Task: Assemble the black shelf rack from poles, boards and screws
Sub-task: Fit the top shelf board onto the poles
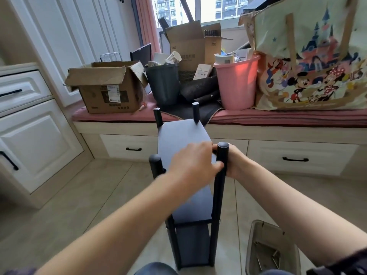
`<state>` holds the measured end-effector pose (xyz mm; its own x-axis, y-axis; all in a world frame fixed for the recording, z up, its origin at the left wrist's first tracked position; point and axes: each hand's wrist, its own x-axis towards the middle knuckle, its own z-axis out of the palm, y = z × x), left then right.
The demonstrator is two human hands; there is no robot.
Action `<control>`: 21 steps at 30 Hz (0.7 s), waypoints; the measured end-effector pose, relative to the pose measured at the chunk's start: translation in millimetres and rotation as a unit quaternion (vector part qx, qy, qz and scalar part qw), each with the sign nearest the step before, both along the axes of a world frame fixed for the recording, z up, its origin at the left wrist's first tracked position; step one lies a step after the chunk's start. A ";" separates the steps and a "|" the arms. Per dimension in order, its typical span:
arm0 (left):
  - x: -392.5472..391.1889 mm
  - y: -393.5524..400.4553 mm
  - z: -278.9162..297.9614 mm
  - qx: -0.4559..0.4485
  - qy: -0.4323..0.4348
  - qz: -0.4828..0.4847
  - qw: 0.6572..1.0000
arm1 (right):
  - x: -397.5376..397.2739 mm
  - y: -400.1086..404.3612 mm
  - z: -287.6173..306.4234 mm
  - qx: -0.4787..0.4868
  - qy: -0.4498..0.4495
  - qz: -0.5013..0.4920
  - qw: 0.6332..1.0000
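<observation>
Standing on the tiled floor directly in front of the window bench (278,119), the black shelf rack (190,195) is upright, its top board (182,135) pointing toward the bench's drawers. Four poles rise above that board: two at the end nearest the bench, two at the end farthest from it. The right hand (234,163) is wrapped around the near right pole (221,161), fingers curled behind it. The left hand (193,163) lies across the top board, its thumb pressed against the same pole; whether its other fingers hold anything cannot be determined. A lower board (191,216) is visible beneath. On the floor, well short of the bench and right of the rack, a small tray (256,245) contains loose screws (275,255).
</observation>
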<state>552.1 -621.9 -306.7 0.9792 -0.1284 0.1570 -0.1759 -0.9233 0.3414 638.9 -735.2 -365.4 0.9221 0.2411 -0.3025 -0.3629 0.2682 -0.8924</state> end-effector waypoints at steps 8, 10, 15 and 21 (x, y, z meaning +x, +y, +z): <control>-4.2 -23.1 -73.7 0.079 -0.158 0.067 0.982 | -3.5 -0.2 3.3 0.053 0.043 -0.020 0.997; -2.7 -25.8 -75.3 0.088 -0.193 0.084 0.974 | -0.8 -0.1 1.0 0.057 0.037 -0.020 0.998; 1.3 -14.0 -81.4 0.106 -0.243 0.070 0.962 | 5.3 -0.5 -8.8 0.095 0.018 0.017 0.995; 4.8 22.9 -81.2 0.135 -0.177 0.060 0.973 | 8.3 11.9 -7.7 0.088 0.007 0.036 0.995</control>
